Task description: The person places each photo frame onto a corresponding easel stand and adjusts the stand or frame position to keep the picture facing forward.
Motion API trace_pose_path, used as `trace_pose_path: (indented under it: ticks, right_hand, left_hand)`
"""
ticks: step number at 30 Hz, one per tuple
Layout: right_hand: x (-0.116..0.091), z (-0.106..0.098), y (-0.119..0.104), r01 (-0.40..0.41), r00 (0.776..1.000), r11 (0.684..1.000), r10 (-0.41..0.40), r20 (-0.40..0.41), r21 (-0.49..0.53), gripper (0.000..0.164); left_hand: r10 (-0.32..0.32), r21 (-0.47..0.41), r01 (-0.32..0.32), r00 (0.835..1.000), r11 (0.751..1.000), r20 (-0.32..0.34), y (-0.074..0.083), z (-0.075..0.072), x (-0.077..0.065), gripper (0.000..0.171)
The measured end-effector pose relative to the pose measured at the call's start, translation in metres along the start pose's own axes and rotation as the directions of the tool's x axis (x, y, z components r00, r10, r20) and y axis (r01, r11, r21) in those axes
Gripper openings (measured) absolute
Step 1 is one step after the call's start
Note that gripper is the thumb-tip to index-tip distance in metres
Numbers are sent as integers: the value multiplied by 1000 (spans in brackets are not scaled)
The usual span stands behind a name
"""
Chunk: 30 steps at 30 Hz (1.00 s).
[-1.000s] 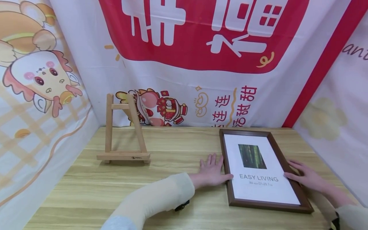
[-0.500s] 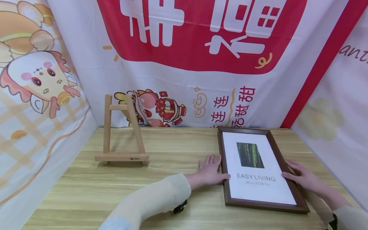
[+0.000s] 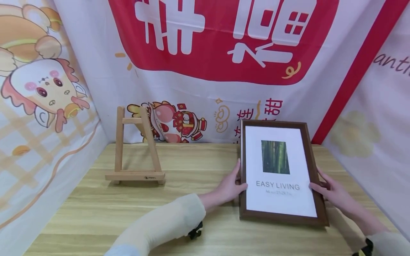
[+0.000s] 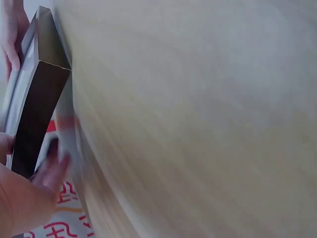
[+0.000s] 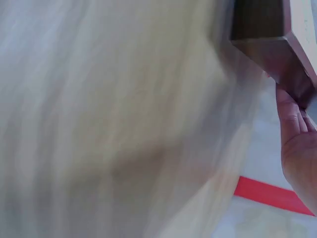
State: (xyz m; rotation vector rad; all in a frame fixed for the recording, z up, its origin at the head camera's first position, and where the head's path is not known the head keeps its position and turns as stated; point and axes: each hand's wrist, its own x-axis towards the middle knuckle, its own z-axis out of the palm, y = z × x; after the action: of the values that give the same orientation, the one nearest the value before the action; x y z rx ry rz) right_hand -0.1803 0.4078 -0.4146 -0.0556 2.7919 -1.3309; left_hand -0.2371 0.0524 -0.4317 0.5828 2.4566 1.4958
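A dark brown picture frame [image 3: 282,199] with a white "EASY LIVING" sheet and a small forest picture is tilted up, its far end raised in the head view. My left hand [image 3: 226,186] grips its left side, thumb on the front edge and fingers behind. On the opposite side my right hand [image 3: 334,192] holds the frame the same way, thumb over the front. In the left wrist view the frame's side [image 4: 39,114] lies between thumb and fingers of the left hand [image 4: 29,193]. The right wrist view has the right hand's fingers [image 5: 290,116] under the frame's edge.
A small wooden easel [image 3: 134,175] stands at the left of the wood-grain table [image 3: 179,160]. Printed cloth [image 3: 198,74] with red and white characters hangs behind the table, and more cloth walls [image 3: 41,117] close in both sides.
The frame, lying flat on the table before, has its far end lifted and has moved slightly left. Both hands have changed from resting at its sides to gripping it.
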Motion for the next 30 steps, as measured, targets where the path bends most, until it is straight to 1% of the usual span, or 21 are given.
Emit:
trace_pose_path:
  ticks: [5, 7, 9, 14, 17, 21, 23, 28, 30]
  right_hand:
    - [2, 2, -17, 46, 999, 998, -45, -29, 37, 80]
    - [3, 2, -26, 60, 998, 997, -58, -38, 43, 79]
    - [3, 3, -34, 80, 996, 996, -78, -53, 44, 79]
    - [2, 9, -53, 154, 982, 987, -149, -115, 37, 79]
    - [3, 15, -65, 197, 974, 979, -190, -124, 47, 78]
    - [7, 25, -80, 239, 966, 968, -229, -121, 72, 78]
    - [10, 33, -87, 263, 960, 961, -252, -127, 84, 78]
    - [14, 55, -105, 319, 940, 942, -301, -158, 102, 78]
    - [15, 64, -113, 350, 928, 930, -329, -174, 111, 77]
  left_hand:
    - [12, -93, -15, 999, 996, -34, -2, -12, -2, 95]
    - [31, -130, -36, 999, 991, -40, -3, -19, -4, 96]
    - [57, -148, -64, 997, 987, -49, -4, -26, -5, 95]
    - [135, -184, -146, 988, 972, -70, -6, -47, -9, 95]
    - [153, -213, -165, 986, 963, -73, -7, -61, -14, 96]
    - [139, -226, -155, 987, 962, -86, -8, -80, -23, 97]
    - [154, -215, -176, 981, 961, -116, -10, -89, -29, 97]
    - [180, -192, -209, 970, 959, -161, -18, -112, -45, 96]
    - [166, -177, -194, 973, 965, -157, -20, -124, -53, 95]
